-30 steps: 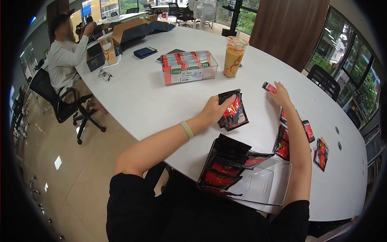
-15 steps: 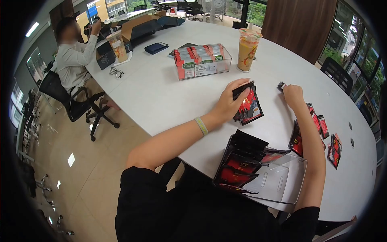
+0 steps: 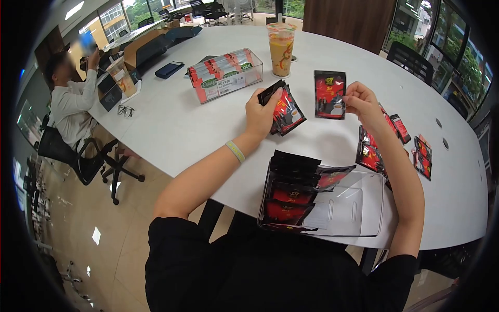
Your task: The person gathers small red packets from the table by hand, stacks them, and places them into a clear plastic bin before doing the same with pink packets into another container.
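My left hand [image 3: 259, 118] is closed around a small stack of black-and-red coffee sachets [image 3: 289, 112], their printed fronts turned up. In my right hand [image 3: 365, 105], a single coffee sachet [image 3: 329, 93] is pinched by its lower right edge and held upright above the table, front facing me. Close to my body sits a clear plastic box [image 3: 354, 212]. Several sachets [image 3: 292, 196] stand in its left part, and one leans over towards the right. Beside my right forearm lie loose sachets [image 3: 369, 156], partly hidden by the arm, and another group [image 3: 423, 157] farther right.
On the white table [image 3: 208, 135], a clear box of red-and-white Cozy packets [image 3: 223, 73] stands beside a tall drink cup [image 3: 281, 49]. A dark wallet [image 3: 169, 69] and eyeglasses [image 3: 125, 110] lie farther left. Another person [image 3: 73, 99] sits at the left edge, near a second drink cup [image 3: 120, 78].
My right hand has lifted one sachet off the table and brought it left, upright near the stack. My left hand still grips its stack. The camera view has shifted.
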A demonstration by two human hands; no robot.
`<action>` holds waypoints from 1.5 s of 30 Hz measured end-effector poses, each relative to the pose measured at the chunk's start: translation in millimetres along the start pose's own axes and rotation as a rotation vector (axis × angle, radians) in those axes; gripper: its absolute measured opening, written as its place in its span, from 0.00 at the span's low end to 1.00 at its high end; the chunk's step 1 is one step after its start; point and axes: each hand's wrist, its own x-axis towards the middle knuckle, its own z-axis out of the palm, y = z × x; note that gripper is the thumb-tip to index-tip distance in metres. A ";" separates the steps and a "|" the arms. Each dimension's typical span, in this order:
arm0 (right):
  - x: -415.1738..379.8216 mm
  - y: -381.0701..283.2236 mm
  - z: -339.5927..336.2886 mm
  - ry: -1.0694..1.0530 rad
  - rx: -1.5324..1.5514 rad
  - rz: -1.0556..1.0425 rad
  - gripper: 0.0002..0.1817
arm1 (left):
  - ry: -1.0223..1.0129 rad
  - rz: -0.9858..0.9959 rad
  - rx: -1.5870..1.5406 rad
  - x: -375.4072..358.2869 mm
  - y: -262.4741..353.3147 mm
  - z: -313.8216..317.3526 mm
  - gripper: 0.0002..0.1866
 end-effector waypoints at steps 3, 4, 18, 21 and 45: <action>-7.8 8.5 16.8 -0.087 -0.020 0.085 0.03 | -0.050 -0.057 -0.023 1.2 1.1 -0.3 0.14; -8.8 15.3 23.7 -0.077 -0.044 0.115 0.04 | -0.107 -0.084 -0.002 0.9 2.3 -0.5 0.14; -23.6 44.4 68.8 -0.034 -0.166 0.005 0.27 | -0.306 -0.050 -0.121 -13.9 9.8 18.0 0.18; -26.7 37.2 72.9 -0.209 -0.129 0.059 0.31 | -0.370 -0.011 -0.051 -17.2 6.5 20.4 0.19; -15.0 53.4 82.0 -0.174 -0.291 -0.261 0.36 | -0.056 0.021 -0.220 -17.6 11.9 40.1 0.26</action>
